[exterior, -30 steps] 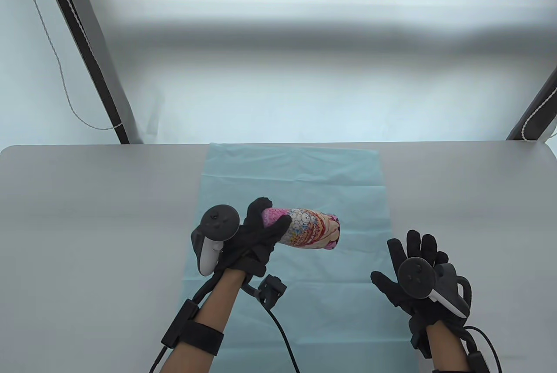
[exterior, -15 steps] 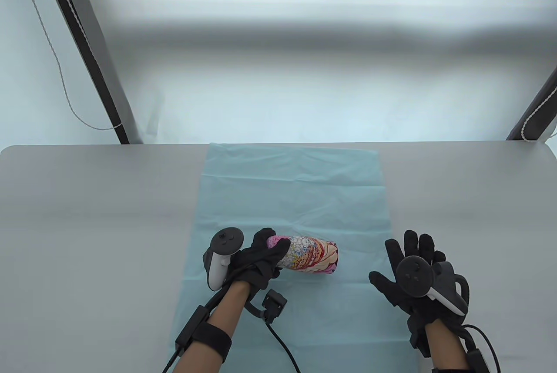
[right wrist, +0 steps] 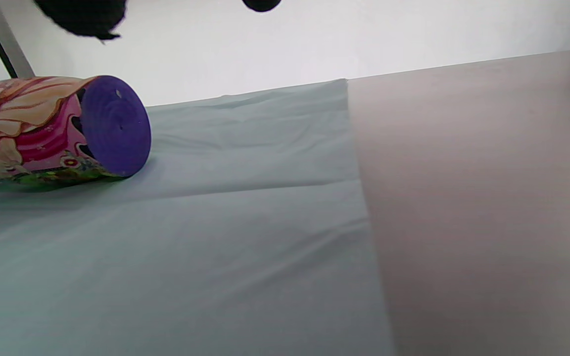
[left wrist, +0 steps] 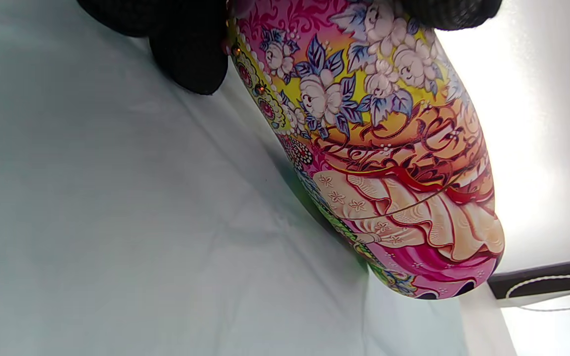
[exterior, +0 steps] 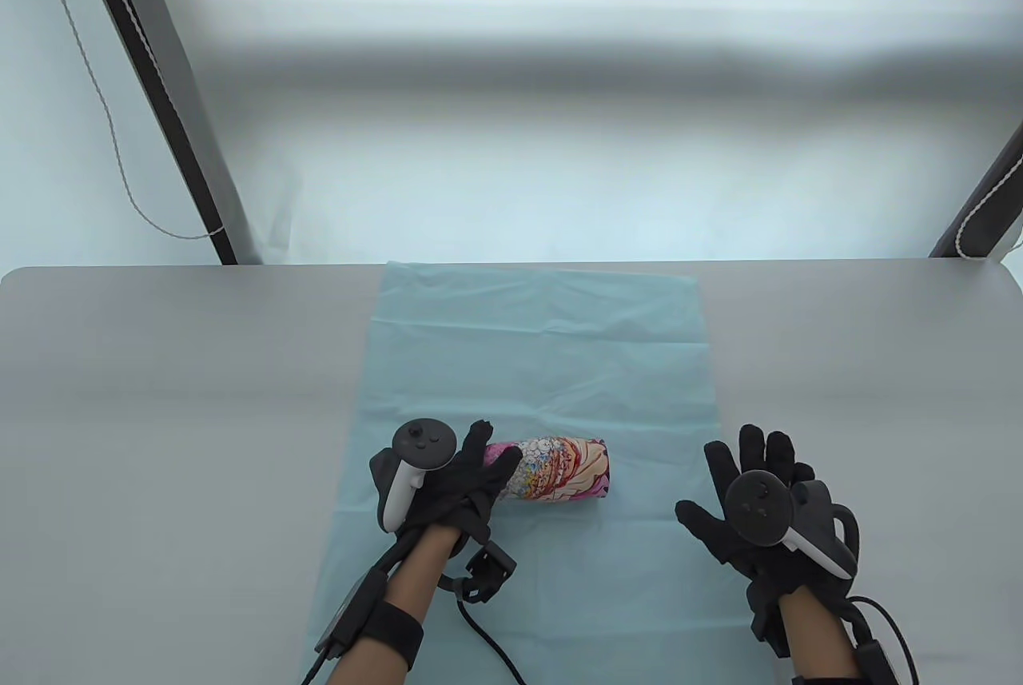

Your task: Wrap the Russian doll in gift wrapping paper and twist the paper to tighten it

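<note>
Your left grip [exterior: 467, 477] curled round the Russian doll [exterior: 559, 469], laid sideways near the wrapping paper's [exterior: 543, 341] near edge, seemingly ready for rolling, while your right grip [exterior: 751, 489] hovered spread beside it.

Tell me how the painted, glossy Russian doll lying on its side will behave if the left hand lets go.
The painted, glossy Russian doll lies on its rounded side on the pale blue wrapping paper, so it may roll. Its shiny surface looks slippery against the left hand. The flat purple base suggests it would stand steadily upright.
</note>
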Motion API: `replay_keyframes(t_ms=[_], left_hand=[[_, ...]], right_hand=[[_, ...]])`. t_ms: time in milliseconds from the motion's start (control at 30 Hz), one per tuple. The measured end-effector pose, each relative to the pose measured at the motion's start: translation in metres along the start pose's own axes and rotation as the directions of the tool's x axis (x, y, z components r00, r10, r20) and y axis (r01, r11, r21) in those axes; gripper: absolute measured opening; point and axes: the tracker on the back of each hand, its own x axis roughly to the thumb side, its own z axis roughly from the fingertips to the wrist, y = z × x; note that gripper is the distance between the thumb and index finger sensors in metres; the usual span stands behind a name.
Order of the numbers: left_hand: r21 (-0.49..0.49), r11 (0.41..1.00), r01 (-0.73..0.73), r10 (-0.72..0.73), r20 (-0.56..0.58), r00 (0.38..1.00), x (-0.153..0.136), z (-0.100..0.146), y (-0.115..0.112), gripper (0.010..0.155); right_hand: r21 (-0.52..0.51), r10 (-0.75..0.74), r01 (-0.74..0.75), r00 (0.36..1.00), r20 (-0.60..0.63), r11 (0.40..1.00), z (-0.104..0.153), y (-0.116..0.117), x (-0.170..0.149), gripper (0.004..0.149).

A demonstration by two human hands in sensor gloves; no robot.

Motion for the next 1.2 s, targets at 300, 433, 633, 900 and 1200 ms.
replay_keyframes(t_ms=[300,433,633,900,1200], left_hand=[[0.024,0.996,0.081,-0.080,-0.050,0.996,0.005,0.005,-0.002,0.094],[0.048,0.993,0.107,-0.106,-0.011,0.994,0.009,0.017,0.003,0.097],[0.137,0.986,0.092,-0.107,0.107,0.988,0.022,0.056,0.042,0.096],[0.239,0.867,0.437,-0.420,-0.122,0.899,-0.034,0.080,0.098,0.095],[-0.182,0.812,0.554,-0.569,-0.457,0.684,-0.090,0.076,0.102,0.092]], right_hand=[[0.032,0.023,-0.023,1.000,-0.002,0.999,-0.002,0.005,0.002,0.091],[-0.004,0.015,-0.015,1.000,0.002,1.000,0.004,-0.001,0.003,0.092],[-0.017,-0.002,0.002,1.000,-0.027,1.000,0.010,-0.003,-0.003,0.093],[0.007,0.018,-0.017,0.996,-0.091,1.000,0.004,0.000,-0.012,0.093],[0.111,0.052,-0.029,0.977,-0.207,0.993,-0.002,0.013,-0.023,0.089]])
